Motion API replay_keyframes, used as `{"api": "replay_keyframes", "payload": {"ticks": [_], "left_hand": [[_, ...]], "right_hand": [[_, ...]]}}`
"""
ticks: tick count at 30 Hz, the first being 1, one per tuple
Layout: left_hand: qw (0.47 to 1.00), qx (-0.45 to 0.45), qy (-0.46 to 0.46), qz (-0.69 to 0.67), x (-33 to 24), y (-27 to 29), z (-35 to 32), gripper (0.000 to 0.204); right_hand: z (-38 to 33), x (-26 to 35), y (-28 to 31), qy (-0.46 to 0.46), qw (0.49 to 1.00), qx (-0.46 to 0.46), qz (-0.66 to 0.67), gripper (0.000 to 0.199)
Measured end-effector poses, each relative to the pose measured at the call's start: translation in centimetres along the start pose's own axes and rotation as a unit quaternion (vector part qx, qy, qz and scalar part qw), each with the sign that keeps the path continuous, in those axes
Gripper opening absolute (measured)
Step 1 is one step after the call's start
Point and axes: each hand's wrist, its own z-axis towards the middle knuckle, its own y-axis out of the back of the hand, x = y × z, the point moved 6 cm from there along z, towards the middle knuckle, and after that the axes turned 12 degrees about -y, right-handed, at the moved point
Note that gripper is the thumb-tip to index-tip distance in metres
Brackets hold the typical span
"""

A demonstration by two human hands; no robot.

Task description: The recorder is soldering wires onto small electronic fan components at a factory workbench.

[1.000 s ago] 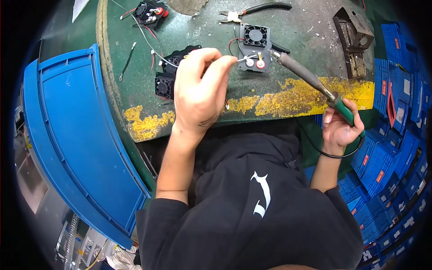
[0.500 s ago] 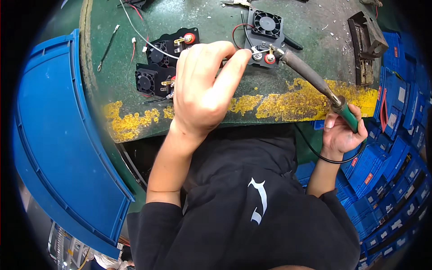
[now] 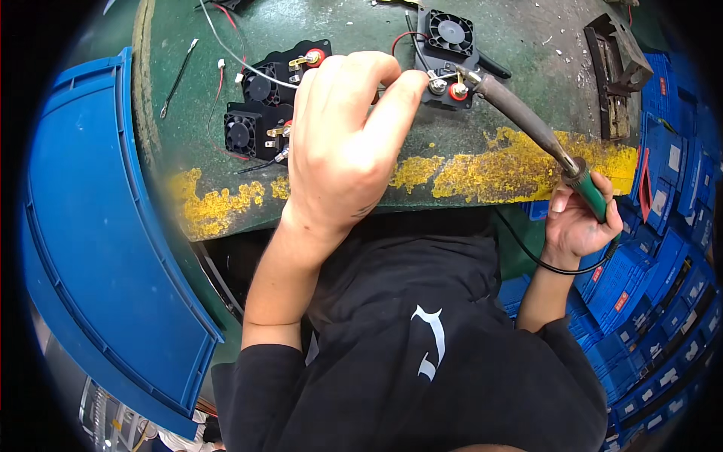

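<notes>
My right hand (image 3: 578, 220) grips the green handle of a soldering iron (image 3: 527, 124), whose tip rests at the metal terminals of a small black fan assembly (image 3: 447, 39) with a red cap on the green workbench (image 3: 527, 45). My left hand (image 3: 343, 143) is raised over the bench with thumb and fingers pinched together, apparently on a thin solder wire (image 3: 241, 56) that runs up and left. Two more small black fans (image 3: 260, 105) with red caps and wires lie just left of that hand.
A large blue plastic crate (image 3: 98, 248) sits at my left. Stacks of blue crates (image 3: 670, 226) fill the right side. A dark metal stand (image 3: 614, 71) is on the bench's right end. Worn yellow paint (image 3: 482, 169) marks the bench's front edge.
The view has shifted so the bench and fans sit lower and nearer. My left hand has stayed pinched near the fan while the iron tip remains at the terminals.
</notes>
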Motion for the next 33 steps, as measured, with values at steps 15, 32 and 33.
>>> {"api": "replay_keyframes", "payload": {"ticks": [15,32,33], "left_hand": [[0.999,0.002,0.046,-0.013,-0.38,0.38,0.60,0.028],[1.000,0.011,0.023,0.014,-0.21,-0.14,1.02,0.023],[1.000,0.012,0.023,0.014,-0.21,-0.13,1.01,0.023]], "right_hand": [[-0.06,-0.24,-0.04,0.010,1.000,0.010,-0.007,0.061],[-0.08,-0.20,0.02,0.017,1.000,0.018,0.003,0.061],[-0.09,-0.28,0.11,0.015,1.000,0.009,0.004,0.061]]}}
